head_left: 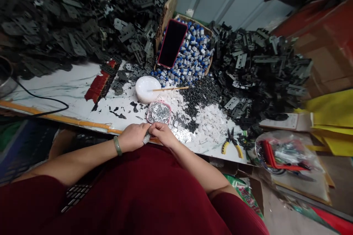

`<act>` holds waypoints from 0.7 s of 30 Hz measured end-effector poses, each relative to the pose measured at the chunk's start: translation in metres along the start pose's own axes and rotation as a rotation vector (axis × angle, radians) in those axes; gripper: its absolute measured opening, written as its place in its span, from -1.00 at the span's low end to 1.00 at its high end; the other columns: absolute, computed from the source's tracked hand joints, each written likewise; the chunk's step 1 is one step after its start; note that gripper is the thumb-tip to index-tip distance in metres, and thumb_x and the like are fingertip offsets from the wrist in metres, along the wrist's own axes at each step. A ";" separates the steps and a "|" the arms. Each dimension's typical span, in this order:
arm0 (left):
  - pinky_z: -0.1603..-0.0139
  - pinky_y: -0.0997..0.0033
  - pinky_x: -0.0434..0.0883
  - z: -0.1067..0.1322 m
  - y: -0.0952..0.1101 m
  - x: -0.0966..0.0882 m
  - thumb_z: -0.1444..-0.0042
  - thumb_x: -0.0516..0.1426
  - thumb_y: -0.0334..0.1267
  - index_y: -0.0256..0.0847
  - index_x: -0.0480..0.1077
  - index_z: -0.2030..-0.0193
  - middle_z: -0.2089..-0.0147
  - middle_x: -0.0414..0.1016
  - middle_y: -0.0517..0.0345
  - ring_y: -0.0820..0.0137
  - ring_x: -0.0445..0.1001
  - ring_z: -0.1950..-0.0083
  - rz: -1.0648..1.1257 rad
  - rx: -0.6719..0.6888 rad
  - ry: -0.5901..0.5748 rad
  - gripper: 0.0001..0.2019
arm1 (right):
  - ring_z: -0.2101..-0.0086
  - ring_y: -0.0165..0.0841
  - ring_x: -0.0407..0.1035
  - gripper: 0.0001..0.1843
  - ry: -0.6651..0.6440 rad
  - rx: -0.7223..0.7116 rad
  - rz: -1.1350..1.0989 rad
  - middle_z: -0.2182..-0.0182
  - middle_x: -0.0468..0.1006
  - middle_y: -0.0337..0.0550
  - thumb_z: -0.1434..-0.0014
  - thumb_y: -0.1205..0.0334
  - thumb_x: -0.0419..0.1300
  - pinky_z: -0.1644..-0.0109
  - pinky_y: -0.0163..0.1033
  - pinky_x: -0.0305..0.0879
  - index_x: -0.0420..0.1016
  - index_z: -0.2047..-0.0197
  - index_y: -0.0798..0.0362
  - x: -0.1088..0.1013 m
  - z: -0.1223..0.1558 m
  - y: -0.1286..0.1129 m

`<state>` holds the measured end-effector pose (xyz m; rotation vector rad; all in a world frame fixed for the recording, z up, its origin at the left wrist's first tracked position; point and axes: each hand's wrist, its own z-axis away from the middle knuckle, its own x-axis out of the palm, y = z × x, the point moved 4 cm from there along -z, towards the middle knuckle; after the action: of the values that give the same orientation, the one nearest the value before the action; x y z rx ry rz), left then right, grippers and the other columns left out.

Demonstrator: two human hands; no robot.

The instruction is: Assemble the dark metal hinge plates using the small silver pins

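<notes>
The left hand (132,137) and right hand (163,134) hold a small grey metal part (146,138) in a narrow pinch, just over the edge of the surface (55,88); a pink-rimmed dish of silver pieces (159,112) lies just beyond.

a small-parts assembly workshop, long white workbench (55,88), heaps of dark metal brackets (256,69), blue-and-white components (190,58), scattered small white and grey pieces (201,117), yellow-handled pliers (232,143), cardboard cartons (322,58)

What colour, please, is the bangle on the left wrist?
The bangle is mottled green, best seen in the head view.
</notes>
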<state>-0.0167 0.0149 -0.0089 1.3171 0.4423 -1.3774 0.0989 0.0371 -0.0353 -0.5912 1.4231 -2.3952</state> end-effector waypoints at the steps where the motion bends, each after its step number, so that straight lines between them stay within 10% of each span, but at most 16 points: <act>1: 0.21 0.20 0.35 0.002 -0.001 -0.005 0.00 -0.02 -0.41 -0.27 0.29 0.07 0.24 0.51 -0.14 0.08 0.50 0.21 -0.013 0.008 -0.005 -0.69 | 0.58 -0.55 0.19 -0.80 -0.021 -0.011 0.018 0.64 0.32 -0.40 0.08 0.17 0.22 0.43 -0.39 0.20 0.31 0.55 0.09 0.001 0.001 -0.002; 6: 0.34 0.26 0.32 0.032 -0.029 -0.047 0.04 0.10 -0.23 -0.14 0.38 0.29 0.47 0.49 0.04 0.15 0.47 0.41 -0.003 -0.032 -0.115 -0.85 | 0.43 -0.46 0.34 -0.75 -0.165 -0.185 0.381 0.44 0.49 -0.25 -0.10 0.11 0.19 0.28 -0.31 0.29 0.44 0.21 0.11 -0.007 0.007 -0.025; 10: 0.35 0.31 0.32 0.039 -0.077 -0.084 0.21 0.24 0.06 -0.12 0.43 0.31 0.48 0.48 0.07 0.18 0.45 0.42 0.006 -0.138 -0.183 -0.63 | 0.30 -0.35 0.39 -0.83 0.059 -0.323 1.025 0.30 0.53 -0.11 -0.18 0.22 0.14 0.19 -0.26 0.29 0.48 0.20 0.08 -0.034 -0.002 -0.054; 15: 0.02 0.27 0.32 -0.025 -0.138 -0.135 -0.04 0.01 -0.37 -0.17 0.30 -0.15 -0.05 0.41 -0.09 0.14 0.42 -0.04 -0.201 -0.376 0.240 -0.53 | 0.09 -0.15 0.34 -0.74 0.181 -0.236 1.662 0.15 0.49 0.08 -0.18 0.35 0.10 0.09 -0.16 0.25 0.46 0.05 0.09 -0.045 -0.025 -0.070; 21: -0.07 0.23 0.31 -0.093 -0.155 -0.134 0.01 0.11 -0.33 -0.26 0.32 -0.15 -0.09 0.31 -0.19 0.05 0.36 -0.12 -0.127 -0.406 0.232 -0.49 | 0.12 -0.15 0.33 -0.76 0.134 -0.155 1.797 0.17 0.47 0.09 -0.20 0.41 0.03 0.18 -0.20 0.24 0.49 0.13 0.10 -0.042 -0.037 -0.060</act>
<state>-0.1417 0.2001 0.0151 1.1267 0.9260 -1.1610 0.1151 0.1117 -0.0064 0.6638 1.1832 -0.8444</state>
